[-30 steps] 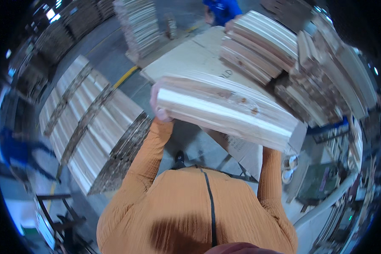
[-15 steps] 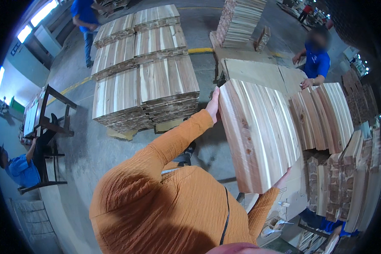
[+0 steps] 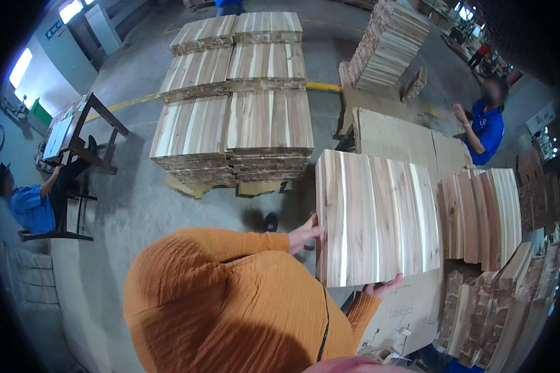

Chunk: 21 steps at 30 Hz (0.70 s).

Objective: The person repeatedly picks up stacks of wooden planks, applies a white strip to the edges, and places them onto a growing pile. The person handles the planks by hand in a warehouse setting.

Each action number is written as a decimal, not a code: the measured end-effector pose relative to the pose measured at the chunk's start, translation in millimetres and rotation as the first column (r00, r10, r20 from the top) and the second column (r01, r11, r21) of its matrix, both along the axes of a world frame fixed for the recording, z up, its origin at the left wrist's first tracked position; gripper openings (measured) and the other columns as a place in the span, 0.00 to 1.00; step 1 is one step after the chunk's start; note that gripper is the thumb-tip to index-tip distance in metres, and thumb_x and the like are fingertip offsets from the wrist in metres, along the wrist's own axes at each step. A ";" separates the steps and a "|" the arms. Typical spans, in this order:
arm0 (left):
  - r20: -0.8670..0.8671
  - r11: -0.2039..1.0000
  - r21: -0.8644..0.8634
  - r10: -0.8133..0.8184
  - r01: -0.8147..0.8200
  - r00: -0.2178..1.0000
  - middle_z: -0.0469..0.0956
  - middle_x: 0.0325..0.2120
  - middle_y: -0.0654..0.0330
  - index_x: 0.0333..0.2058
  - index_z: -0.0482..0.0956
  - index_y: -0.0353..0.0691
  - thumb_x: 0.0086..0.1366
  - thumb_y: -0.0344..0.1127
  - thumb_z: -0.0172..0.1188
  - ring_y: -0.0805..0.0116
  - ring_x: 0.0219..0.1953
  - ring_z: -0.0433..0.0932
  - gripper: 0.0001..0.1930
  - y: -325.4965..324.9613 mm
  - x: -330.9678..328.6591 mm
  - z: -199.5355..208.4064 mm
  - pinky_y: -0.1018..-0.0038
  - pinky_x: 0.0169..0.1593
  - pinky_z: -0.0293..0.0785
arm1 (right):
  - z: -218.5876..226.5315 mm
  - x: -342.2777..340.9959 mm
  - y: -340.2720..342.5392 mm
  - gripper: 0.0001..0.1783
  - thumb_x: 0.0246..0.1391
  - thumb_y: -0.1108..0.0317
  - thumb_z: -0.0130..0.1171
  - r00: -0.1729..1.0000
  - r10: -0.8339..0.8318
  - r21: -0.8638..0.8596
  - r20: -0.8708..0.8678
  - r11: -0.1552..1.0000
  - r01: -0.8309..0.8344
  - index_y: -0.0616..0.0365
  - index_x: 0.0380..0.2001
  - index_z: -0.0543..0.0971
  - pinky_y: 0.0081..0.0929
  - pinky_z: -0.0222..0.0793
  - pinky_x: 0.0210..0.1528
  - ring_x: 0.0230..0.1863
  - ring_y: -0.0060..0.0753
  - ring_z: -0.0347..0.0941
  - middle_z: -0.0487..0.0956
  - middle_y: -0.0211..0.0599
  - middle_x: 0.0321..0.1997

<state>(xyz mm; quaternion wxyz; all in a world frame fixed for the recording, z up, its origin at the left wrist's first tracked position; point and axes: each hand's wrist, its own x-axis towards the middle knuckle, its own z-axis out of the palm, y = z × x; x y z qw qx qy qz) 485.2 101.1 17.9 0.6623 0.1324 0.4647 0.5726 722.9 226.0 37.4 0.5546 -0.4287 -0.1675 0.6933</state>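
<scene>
A striped wooden panel (image 3: 379,217), made of light and brown strips, is tilted in front of me above a cardboard-covered table (image 3: 410,311). My left hand (image 3: 305,235) is closed on its left edge, some fingers hidden behind the wood. My right hand (image 3: 386,287) grips the near edge from below, with fingertips showing at the rim. To the right of the panel, a stack of similar panels (image 3: 479,214) stands beside it. Sheets of cardboard (image 3: 398,140) lie beyond the panel.
Stepped stacks of panels (image 3: 267,121) stand on the floor at the far left. A tall pile (image 3: 389,46) rises at the back. Wood blocks (image 3: 479,311) are piled at right. One co-worker (image 3: 486,127) stands at far right; another (image 3: 31,205) sits by a table (image 3: 74,133).
The panel has turned and come nearer, its edges now straighter to me. My left hand has slid from the far corner to the left edge. The co-worker at right has straightened up.
</scene>
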 end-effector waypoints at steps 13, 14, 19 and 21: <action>-0.046 0.943 0.076 0.328 -0.324 0.944 0.60 0.56 0.54 0.62 0.47 0.36 0.48 0.33 0.59 0.65 0.55 0.62 0.44 31.4 -122.5 1.4 0.73 0.57 0.58 | -22.2 -39.6 3.0 0.46 0.37 0.31 0.54 0.974 -0.003 -0.108 0.228 0.994 0.028 0.50 0.54 0.63 0.40 0.66 0.32 0.42 0.43 0.63 0.65 0.42 0.49; -0.071 0.921 0.065 0.388 -0.384 0.919 0.61 0.55 0.54 0.61 0.49 0.35 0.47 0.32 0.59 0.65 0.55 0.62 0.42 33.0 -137.3 1.8 0.73 0.57 0.58 | -12.9 -52.3 -3.8 0.45 0.36 0.31 0.54 0.972 0.023 -0.191 0.233 0.981 0.022 0.46 0.54 0.63 0.35 0.64 0.26 0.39 0.43 0.64 0.66 0.42 0.49; -0.030 0.911 0.086 0.406 -0.403 0.913 0.60 0.57 0.53 0.61 0.51 0.33 0.49 0.33 0.59 0.66 0.57 0.61 0.41 4.1 -245.0 -10.0 0.72 0.58 0.57 | 7.2 -164.8 -38.6 0.42 0.40 0.34 0.51 0.955 0.031 -0.164 0.295 0.986 0.018 0.48 0.55 0.63 0.35 0.63 0.26 0.38 0.41 0.66 0.67 0.45 0.50; -0.038 0.894 0.097 0.442 -0.437 0.896 0.60 0.57 0.53 0.61 0.51 0.32 0.50 0.33 0.58 0.66 0.58 0.60 0.40 -19.1 -297.7 -16.4 0.72 0.59 0.56 | -11.5 -202.8 -46.4 0.42 0.42 0.34 0.49 0.968 0.160 -0.090 0.191 0.985 -0.145 0.48 0.57 0.62 0.44 0.66 0.41 0.46 0.41 0.66 0.66 0.44 0.54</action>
